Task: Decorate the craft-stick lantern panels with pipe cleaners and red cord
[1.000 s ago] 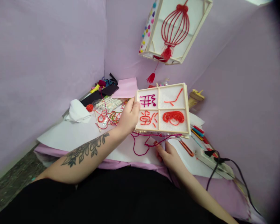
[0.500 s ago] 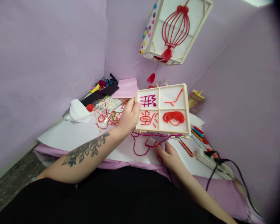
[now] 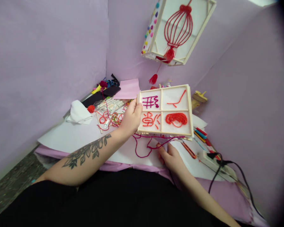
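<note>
My left hand (image 3: 132, 118) is closed on the left edge of a stick-framed lantern panel (image 3: 161, 111), thumb on its front. The panel is tilted up toward me and split into four white mesh windows. Purple yarn lines fill the upper left one; orange-red yarn shapes lie in the others. Purple yarn (image 3: 142, 156) hangs in loops under its lower edge. My right hand (image 3: 168, 155) is below the panel, fingers curled round a pale thing mostly hidden by the hand and panel. A dark cord seems to run down from that hand.
A larger stick lantern (image 3: 180, 31) with a red tassel hangs above. Left lie tangled yarn (image 3: 106, 119), wooden sticks (image 3: 111, 103) and a white cloth (image 3: 78, 112). To the right are an orange cutter (image 3: 189, 150), markers (image 3: 200, 134) and a power strip (image 3: 216, 167) with black cords.
</note>
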`<state>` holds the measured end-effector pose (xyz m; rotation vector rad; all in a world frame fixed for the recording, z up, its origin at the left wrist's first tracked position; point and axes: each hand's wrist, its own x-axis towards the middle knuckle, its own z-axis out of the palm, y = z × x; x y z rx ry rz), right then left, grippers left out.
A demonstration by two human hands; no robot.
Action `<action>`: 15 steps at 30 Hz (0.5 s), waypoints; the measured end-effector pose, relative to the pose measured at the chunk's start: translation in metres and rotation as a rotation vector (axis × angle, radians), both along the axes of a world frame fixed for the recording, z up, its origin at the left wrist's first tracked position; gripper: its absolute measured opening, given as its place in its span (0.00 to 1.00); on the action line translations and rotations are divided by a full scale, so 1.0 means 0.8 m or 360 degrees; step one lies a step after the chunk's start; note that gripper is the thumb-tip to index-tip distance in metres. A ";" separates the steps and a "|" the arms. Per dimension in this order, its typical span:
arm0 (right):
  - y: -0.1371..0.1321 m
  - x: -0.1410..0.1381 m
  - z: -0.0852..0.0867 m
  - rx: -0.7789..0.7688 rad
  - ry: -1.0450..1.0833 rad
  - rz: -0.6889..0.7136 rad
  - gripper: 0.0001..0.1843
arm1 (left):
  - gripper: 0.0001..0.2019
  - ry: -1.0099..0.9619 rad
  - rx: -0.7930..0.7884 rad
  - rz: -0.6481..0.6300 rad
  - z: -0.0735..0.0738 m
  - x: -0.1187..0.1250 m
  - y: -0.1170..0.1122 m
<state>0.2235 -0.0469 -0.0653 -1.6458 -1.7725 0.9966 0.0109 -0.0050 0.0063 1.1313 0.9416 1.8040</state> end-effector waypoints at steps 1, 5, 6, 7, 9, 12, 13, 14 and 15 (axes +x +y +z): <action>0.000 -0.001 0.001 -0.0032 -0.0005 -0.0002 0.20 | 0.13 0.0007 -0.0004 -0.0003 0.000 0.000 0.000; 0.001 -0.002 0.002 -0.0076 -0.0034 -0.0015 0.21 | 0.13 0.0005 -0.0014 -0.0009 -0.001 0.000 0.001; 0.001 -0.002 0.001 -0.0067 -0.0041 -0.0011 0.21 | 0.13 0.0002 -0.0012 -0.0013 -0.001 0.000 0.001; 0.001 -0.002 0.001 -0.0063 -0.0050 -0.0003 0.21 | 0.13 0.0000 -0.0009 -0.0017 0.000 0.001 0.001; 0.002 -0.002 0.002 -0.0059 -0.0061 0.0010 0.22 | 0.13 -0.0006 -0.0005 -0.0027 0.001 0.001 0.000; 0.002 -0.001 0.002 -0.0070 -0.0045 0.0020 0.22 | 0.12 -0.0032 -0.0004 -0.0042 0.003 0.002 -0.001; 0.003 -0.001 0.002 -0.0068 -0.0034 0.0021 0.21 | 0.12 -0.0039 -0.0005 -0.0045 0.003 0.002 -0.001; 0.003 0.000 0.001 -0.0058 -0.0026 0.0024 0.21 | 0.12 -0.0042 -0.0008 -0.0047 0.003 0.002 -0.001; 0.004 0.002 0.000 -0.0042 -0.0022 0.0022 0.21 | 0.12 -0.0044 -0.0012 -0.0046 0.003 0.002 -0.001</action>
